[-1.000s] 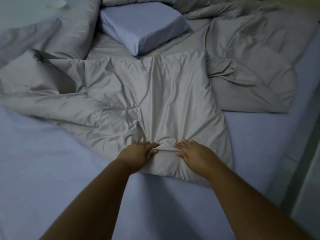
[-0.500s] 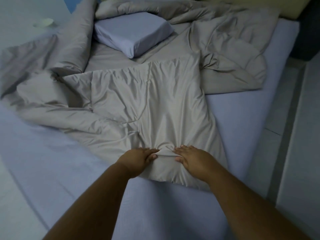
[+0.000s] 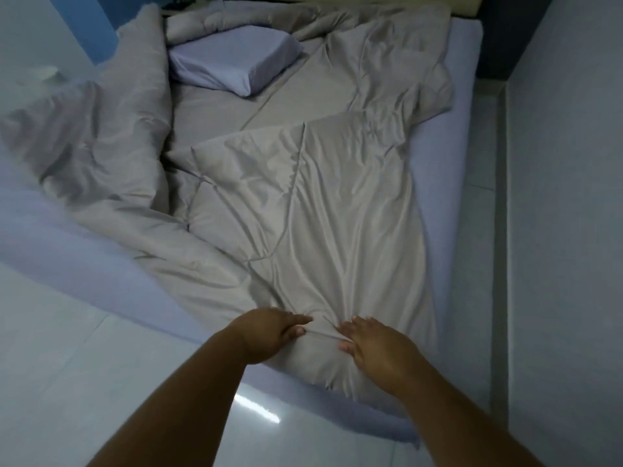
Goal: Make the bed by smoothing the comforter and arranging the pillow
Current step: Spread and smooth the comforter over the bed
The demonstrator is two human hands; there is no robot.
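A grey comforter (image 3: pixel 337 203) lies rumpled across the bed, bunched high at the left and at the head end. Its near end reaches the foot of the mattress. My left hand (image 3: pixel 269 335) and my right hand (image 3: pixel 377 348) sit side by side there, each pinching a fold of the comforter's edge between thumb and fingers. A lilac pillow (image 3: pixel 232 64) rests tilted on the comforter near the head of the bed, far from both hands.
The lilac fitted sheet (image 3: pixel 448 156) shows along the mattress's right and left sides. Pale shiny floor tiles (image 3: pixel 67 382) surround the foot of the bed. A light wall (image 3: pixel 566 163) runs close along the right. A blue wall (image 3: pixel 91 25) stands at the far left.
Both hands have drawn the comforter's edge back toward the foot of the bed, stretching its middle longer and flatter. The view has backed away, so the floor shows.
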